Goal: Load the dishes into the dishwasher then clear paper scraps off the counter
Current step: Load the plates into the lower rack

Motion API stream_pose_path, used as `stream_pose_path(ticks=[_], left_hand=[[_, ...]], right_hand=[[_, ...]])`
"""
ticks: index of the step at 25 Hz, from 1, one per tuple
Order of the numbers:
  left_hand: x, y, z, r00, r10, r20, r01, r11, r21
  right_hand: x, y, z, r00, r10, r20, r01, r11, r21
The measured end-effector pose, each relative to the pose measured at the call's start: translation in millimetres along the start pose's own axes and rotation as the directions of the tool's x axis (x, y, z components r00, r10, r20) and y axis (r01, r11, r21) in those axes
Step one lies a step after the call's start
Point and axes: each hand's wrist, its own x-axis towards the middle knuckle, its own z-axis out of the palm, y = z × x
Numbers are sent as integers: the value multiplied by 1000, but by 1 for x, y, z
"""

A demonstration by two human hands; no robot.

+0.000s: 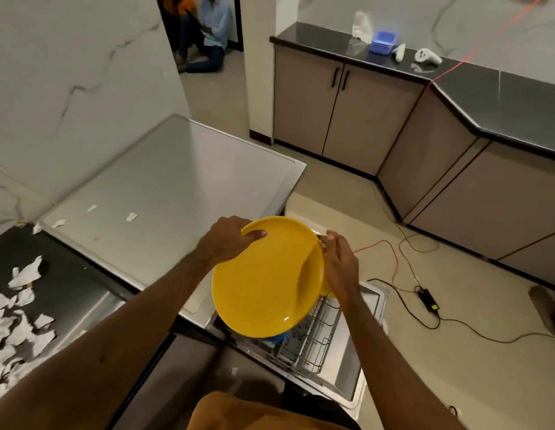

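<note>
Plate (264, 283) tilted above the open dishwasher rack (313, 346), left hand (229, 240) fingers pinching its far rim, right hand (339, 262) fingers closed at its right edge; thin rim grip could slip, dropping plate onto rack; paper scraps (19, 305) left of rack on table (78, 283).

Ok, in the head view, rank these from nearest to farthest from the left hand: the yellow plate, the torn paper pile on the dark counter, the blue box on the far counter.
1. Yellow plate: gripped at its rim by the left hand.
2. Torn paper pile: on the dark counter to the left.
3. Blue box: on the far counter across the room, upper right.
</note>
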Motion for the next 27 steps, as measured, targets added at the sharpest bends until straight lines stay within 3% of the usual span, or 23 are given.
stream_pose_path(ticks=[3, 6, 12, 16, 20, 27], left_hand=[[26, 16, 27, 999, 32, 24, -31, 999, -6], [56, 19, 66, 994, 51, 100, -49, 999, -20], [109, -4, 155, 952, 48, 301, -110, 975, 191], [128, -29, 225, 962, 108, 252, -152, 975, 164], [152, -54, 284, 921, 160, 354, -255, 936, 240], [190, -84, 335, 948, 164, 273, -254, 905, 342]], right_hand=[[21, 33, -16, 994, -44, 96, 55, 991, -122], [39, 67, -33, 997, -25, 78, 41, 976, -215], [59, 157, -42, 992, 89, 92, -42, 906, -421], [54, 223, -25, 971, 200, 129, -92, 815, -572], [55, 284, -10, 891, 363, 273, -120, 767, -631], [87, 342, 7, 931, 301, 208, -93, 744, -662]])
